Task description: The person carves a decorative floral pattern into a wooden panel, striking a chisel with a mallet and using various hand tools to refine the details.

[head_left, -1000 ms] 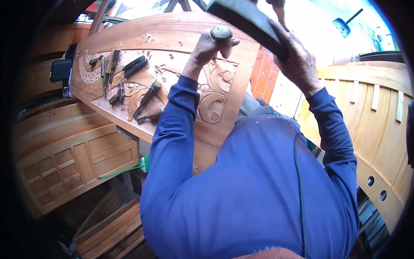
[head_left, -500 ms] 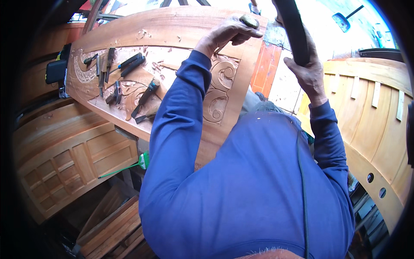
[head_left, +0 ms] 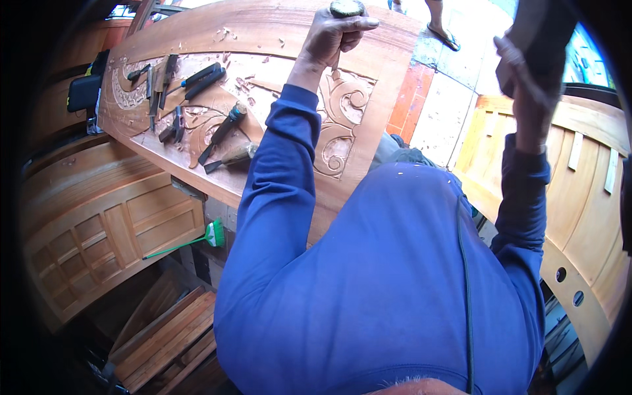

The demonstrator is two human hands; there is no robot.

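My left hand (head_left: pixel 324 41) is closed around an upright carving chisel (head_left: pixel 347 8), whose round handle top sticks out above the fist. Its shaft points down to the carved scrollwork (head_left: pixel 343 105) on a wooden panel (head_left: pixel 385 56); I cannot make out whether the edge touches the wood. Raised on the right, apart from the panel, my right hand (head_left: pixel 530 99) grips a thick dark mallet (head_left: pixel 543 43), blurred by motion. To the left of my left arm, several chisels (head_left: pixel 224 131) lie on the panel among shavings.
A dark case (head_left: pixel 83 93) sits at the panel's left end. Below it stand a panelled wooden door (head_left: pixel 118 230), a green brush (head_left: pixel 214 232) and stacked planks (head_left: pixel 171 336). Another wooden door (head_left: pixel 573 191) is on the right. A person's sandalled foot (head_left: pixel 444 34) shows on the tiled floor ahead.
My right hand has swung the mallet outward to the right, away from the chisel. My left hand still holds the chisel and appears slightly higher and further left in view. A person's foot has come into sight.
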